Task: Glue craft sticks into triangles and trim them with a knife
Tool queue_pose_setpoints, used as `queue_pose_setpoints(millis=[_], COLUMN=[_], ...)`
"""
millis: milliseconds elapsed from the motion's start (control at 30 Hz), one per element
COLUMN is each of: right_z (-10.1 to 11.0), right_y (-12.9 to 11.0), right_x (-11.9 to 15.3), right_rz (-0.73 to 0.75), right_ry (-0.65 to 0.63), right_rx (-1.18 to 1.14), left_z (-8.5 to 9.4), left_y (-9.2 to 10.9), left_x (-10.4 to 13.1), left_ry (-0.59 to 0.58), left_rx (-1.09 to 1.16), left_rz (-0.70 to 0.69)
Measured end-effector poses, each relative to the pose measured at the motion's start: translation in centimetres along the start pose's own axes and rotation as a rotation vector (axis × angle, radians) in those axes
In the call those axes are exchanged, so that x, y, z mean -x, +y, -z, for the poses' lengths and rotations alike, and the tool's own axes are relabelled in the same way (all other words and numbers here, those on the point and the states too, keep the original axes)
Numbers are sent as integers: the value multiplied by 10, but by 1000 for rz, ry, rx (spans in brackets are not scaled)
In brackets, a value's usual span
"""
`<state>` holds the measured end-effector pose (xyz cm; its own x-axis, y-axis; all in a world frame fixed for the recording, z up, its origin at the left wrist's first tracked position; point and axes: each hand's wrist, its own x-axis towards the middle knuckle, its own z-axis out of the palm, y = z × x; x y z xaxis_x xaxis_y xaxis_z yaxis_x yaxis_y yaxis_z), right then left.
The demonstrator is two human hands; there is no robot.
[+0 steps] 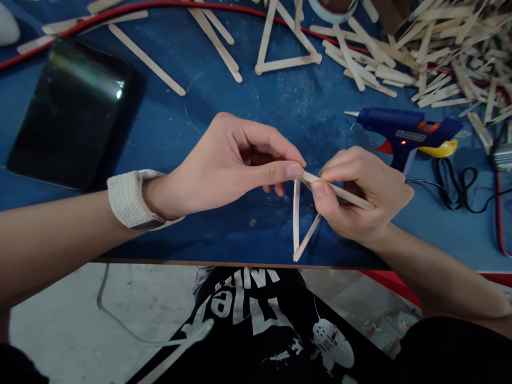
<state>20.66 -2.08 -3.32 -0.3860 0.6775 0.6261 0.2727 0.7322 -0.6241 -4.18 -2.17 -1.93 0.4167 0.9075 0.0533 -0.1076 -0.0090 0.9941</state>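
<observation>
Near the front edge of the blue table, both hands grip a triangle of wooden craft sticks (296, 218), one corner pointing down toward me. My left hand (244, 160) pinches its upper left corner between thumb and forefinger. Across the top runs one stick (352, 197), held between the thumb and fingers of my right hand (360, 192); its rounded end sticks out over the palm. Part of the triangle's right side is hidden behind the right fingers. Beyond my right hand lies a blue hot glue gun (408, 130) on its side, its small red light lit.
A black tablet-like slab (72, 114) lies at left. Another craft-stick triangle (288, 64) and loose sticks (148, 58) lie farther back. A heap of sticks (440, 53) fills the back right. A red cable (168, 4) crosses the back; a black cord (460, 184) coils at right.
</observation>
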Motion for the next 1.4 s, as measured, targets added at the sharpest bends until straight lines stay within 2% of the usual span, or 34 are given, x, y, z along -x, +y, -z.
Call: queue_pose_setpoints(millis=[233, 367, 833, 1133, 1233, 1333, 1400], right_z=[-1, 1, 1, 7, 8, 8, 9], right_y=[1, 1, 1, -2, 1, 3, 3], right_x=[-1, 0, -1, -2, -4, -5, -6], right_rz=[17, -4, -22, -104, -113, -208, -302], right_ry=[-7, -42, -43, -3, -44, -127, -122], right_rx=[-38, -11, 45, -99, -85, -116, -209], left_z=[0, 0, 0, -2, -3, -6, -6], left_y=[-1, -1, 0, 0, 0, 0, -1], left_x=[-1, 0, 0, 0, 1, 2, 2], left_ry=[-2, 1, -2, 10, 58, 108, 143], left_rx=[-21, -17, -20, 7, 3, -15, -38], left_rz=[16, 10, 10, -18, -33, -68, -97])
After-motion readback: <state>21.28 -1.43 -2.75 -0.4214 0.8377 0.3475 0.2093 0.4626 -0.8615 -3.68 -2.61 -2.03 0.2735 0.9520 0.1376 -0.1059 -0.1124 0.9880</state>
